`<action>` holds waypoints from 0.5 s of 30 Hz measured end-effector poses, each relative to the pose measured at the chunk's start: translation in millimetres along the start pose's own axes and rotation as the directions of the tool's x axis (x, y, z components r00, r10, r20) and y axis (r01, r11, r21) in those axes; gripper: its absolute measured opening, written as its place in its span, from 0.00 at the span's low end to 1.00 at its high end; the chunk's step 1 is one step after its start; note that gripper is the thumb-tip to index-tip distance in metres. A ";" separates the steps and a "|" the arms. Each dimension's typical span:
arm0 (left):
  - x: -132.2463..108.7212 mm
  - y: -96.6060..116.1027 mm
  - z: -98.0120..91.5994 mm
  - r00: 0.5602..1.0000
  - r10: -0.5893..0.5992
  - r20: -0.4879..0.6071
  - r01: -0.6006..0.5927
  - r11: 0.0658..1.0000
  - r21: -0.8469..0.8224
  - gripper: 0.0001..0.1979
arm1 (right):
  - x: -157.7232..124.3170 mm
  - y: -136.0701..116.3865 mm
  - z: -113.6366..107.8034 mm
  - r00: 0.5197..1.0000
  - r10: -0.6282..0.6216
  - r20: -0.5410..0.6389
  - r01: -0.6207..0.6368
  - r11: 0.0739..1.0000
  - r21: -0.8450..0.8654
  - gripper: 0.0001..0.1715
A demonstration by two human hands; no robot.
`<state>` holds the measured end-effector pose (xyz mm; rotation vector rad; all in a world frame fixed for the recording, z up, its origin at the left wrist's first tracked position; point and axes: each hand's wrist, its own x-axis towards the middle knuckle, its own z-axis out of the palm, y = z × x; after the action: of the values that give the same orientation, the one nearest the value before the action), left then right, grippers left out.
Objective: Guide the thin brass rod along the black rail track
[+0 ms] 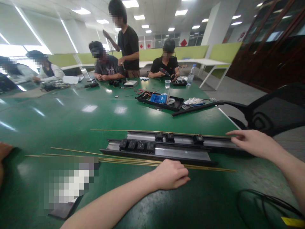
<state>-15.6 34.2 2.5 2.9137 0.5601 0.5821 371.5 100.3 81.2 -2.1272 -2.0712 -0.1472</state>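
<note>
My left hand (172, 174) rests on the green table with its fingers curled in; nothing shows in it. Several thin brass-coloured rods (133, 161) lie beside and partly behind it. Just beyond is a black-edged metal rail (181, 153) carrying several black blocks (136, 146) at its left part. Behind it lies a second such rail (183, 138) with 3 black blocks, and a thin rod (114, 130) along its far edge. My right hand (250, 143) hovers over this rail's right end, index finger stretched out and fingers apart. Whether a fingertip touches the rod I cannot tell.
A blurred-out flat object (71, 187) lies at front left, with another person's hand (5, 150) beyond it. A black cable (262, 198) lies at front right. Farther back stand a black tray (176, 103), gloves (194, 102), a bottle (191, 75) and several people.
</note>
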 end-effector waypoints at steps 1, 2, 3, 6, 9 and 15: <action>0.1 -0.1 0.2 1.000 0.001 -0.001 -0.001 1.000 -0.001 0.14 | -1.0 -4.3 -2.5 0.996 0.004 0.090 -0.007 0.999 0.033 0.19; 0.3 -0.2 0.4 1.000 0.002 0.001 -0.002 1.000 -0.002 0.14 | -2.1 -9.7 -5.3 0.988 0.021 0.154 -0.029 0.998 0.047 0.19; 0.4 -0.3 0.5 1.000 0.001 0.004 -0.001 1.000 -0.004 0.14 | -3.3 -16.1 -7.9 0.978 0.024 0.206 -0.037 0.998 0.056 0.20; 0.7 -0.1 0.1 1.000 0.000 0.002 0.000 1.000 -0.010 0.14 | -7.7 -39.2 -12.6 0.981 0.007 0.193 -0.014 0.999 0.038 0.23; 0.6 0.4 -1.0 1.000 -0.002 -0.004 0.002 1.000 -0.007 0.14 | -13.0 -61.1 -11.1 0.995 -0.019 0.099 0.020 1.000 -0.012 0.23; 0.7 1.3 -2.6 1.000 -0.002 -0.005 0.002 1.000 -0.018 0.14 | -18.8 -84.2 2.5 0.995 -0.102 -0.013 0.101 0.994 -0.048 0.22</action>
<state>-15.6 33.4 5.4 2.8955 0.5560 0.5915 286.8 84.1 79.5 -2.0399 -2.1887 -0.2275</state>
